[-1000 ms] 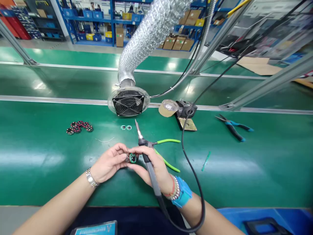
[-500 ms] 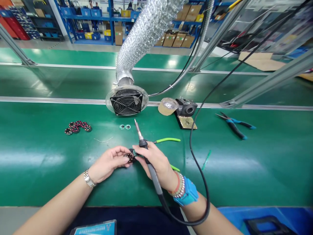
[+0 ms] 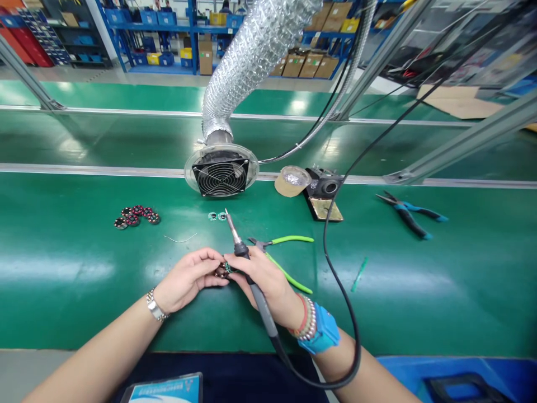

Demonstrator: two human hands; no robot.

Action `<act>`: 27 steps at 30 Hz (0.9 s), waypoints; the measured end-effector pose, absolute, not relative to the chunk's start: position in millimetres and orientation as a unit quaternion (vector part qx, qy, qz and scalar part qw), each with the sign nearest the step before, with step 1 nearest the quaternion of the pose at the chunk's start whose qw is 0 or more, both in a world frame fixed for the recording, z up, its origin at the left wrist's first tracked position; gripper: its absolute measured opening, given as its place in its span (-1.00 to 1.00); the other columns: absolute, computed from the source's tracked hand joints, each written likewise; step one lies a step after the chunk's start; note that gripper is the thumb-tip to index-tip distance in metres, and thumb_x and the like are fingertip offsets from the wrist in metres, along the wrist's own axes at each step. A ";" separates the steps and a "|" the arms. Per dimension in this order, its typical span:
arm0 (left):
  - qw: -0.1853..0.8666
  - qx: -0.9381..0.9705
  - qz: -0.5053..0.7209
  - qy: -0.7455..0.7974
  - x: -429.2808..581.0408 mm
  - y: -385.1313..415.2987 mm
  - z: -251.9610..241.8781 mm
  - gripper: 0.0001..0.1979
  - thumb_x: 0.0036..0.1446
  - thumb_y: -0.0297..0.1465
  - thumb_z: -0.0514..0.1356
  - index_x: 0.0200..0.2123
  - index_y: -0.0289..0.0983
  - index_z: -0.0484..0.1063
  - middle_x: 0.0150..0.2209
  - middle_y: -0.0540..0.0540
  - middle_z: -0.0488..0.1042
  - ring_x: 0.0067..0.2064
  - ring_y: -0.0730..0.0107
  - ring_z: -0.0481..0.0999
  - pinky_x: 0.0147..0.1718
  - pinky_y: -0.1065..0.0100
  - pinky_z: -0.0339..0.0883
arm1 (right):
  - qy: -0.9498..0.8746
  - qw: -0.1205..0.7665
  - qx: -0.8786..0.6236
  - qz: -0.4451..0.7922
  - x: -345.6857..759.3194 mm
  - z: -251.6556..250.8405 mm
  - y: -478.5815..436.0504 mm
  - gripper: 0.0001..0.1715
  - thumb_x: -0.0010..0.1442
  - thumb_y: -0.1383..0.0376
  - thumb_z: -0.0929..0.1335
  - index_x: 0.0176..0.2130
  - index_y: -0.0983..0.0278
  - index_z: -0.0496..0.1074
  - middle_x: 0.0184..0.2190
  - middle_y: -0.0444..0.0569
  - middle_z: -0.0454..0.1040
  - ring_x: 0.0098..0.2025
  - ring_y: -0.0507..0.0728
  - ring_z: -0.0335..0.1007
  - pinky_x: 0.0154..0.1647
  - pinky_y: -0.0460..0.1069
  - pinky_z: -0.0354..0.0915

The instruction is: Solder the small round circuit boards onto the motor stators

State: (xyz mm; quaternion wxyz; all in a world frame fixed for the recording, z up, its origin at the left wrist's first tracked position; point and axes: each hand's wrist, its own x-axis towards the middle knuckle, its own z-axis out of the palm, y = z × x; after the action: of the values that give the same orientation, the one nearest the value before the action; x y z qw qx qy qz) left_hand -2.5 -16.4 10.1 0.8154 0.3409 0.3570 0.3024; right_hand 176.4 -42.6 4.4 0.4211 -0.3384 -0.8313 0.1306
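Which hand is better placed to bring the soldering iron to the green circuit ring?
Probably the right hand: it grips the soldering iron beside the green circuit ring, and the left hand holds the ring.

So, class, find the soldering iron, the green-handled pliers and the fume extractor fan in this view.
Soldering iron (image 3: 260, 305): head view, point on its grey grip.
Green-handled pliers (image 3: 289, 239): head view, point on the upper green handle.
Fume extractor fan (image 3: 221, 178): head view, point on the black grille.

From here I see a green tabletop (image 3: 62, 313), a dark grey soldering iron (image 3: 260, 305), a small green-and-black ring (image 3: 227, 268), lime-handled cutters (image 3: 289, 239), blue-and-black pliers (image 3: 413, 217) toward the right edge, and red-and-black rings (image 3: 136, 215) toward the left edge
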 end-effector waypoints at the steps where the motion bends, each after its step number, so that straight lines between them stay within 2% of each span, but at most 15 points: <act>1: 0.815 0.341 0.301 0.359 -2.7 -16.0 10.3 -0.89 0.02 -0.42 0.20 -0.38 -0.35 0.35 -0.41 -0.04 0.41 -0.34 0.47 0.45 -0.26 0.35 0.40 | -0.832 0.421 -0.337 0.129 176.8 5.0 -42.6 -0.50 0.13 0.52 0.27 0.06 0.26 0.17 -0.26 0.02 0.41 -0.13 0.14 0.27 -0.09 0.08 0.28; 10: 0.744 0.449 0.307 0.388 4.6 -21.9 7.5 -0.83 0.03 -0.36 0.19 -0.31 -0.32 0.30 -0.36 -0.02 0.40 -0.32 0.49 0.43 -0.21 0.33 0.35 | -0.776 0.439 -0.417 0.180 169.6 9.9 -45.4 -0.69 0.12 0.46 0.29 -0.10 0.29 0.28 -0.32 0.00 0.41 -0.30 0.09 0.28 -0.27 0.00 0.33; 16: 0.757 0.427 0.318 0.379 6.6 -23.9 4.4 -0.87 0.04 -0.41 0.17 -0.32 -0.29 0.28 -0.42 0.02 0.38 -0.36 0.54 0.39 -0.29 0.44 0.27 | -0.785 0.437 -0.402 0.175 161.5 5.8 -47.0 -0.64 0.12 0.48 0.28 -0.06 0.28 0.26 -0.30 0.02 0.42 -0.29 0.10 0.27 -0.32 -0.01 0.34; 23: 0.810 0.349 0.320 0.346 2.1 -25.2 8.1 -0.80 -0.02 -0.55 0.18 -0.27 -0.27 0.29 -0.31 -0.01 0.42 -0.28 0.52 0.40 -0.22 0.45 0.24 | -0.799 0.432 -0.390 0.150 160.0 6.3 -46.7 -0.63 0.11 0.50 0.28 -0.06 0.28 0.26 -0.33 -0.01 0.43 -0.33 0.08 0.25 -0.35 -0.03 0.35; 27: 0.806 0.363 0.324 0.338 1.3 -26.5 7.0 -0.78 0.02 -0.52 0.19 -0.22 -0.27 0.28 -0.30 -0.02 0.44 -0.28 0.51 0.42 -0.24 0.44 0.26 | -0.807 0.427 -0.379 0.151 158.7 1.9 -46.4 -0.64 0.13 0.47 0.28 -0.05 0.28 0.25 -0.30 -0.01 0.44 -0.33 0.08 0.27 -0.33 -0.01 0.36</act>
State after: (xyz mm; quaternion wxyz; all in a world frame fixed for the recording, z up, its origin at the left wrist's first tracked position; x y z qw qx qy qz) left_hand 1.3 -26.5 7.0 0.8056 0.3633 0.3377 0.3239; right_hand 158.7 -46.4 1.9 0.4271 -0.3790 -0.8070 0.1507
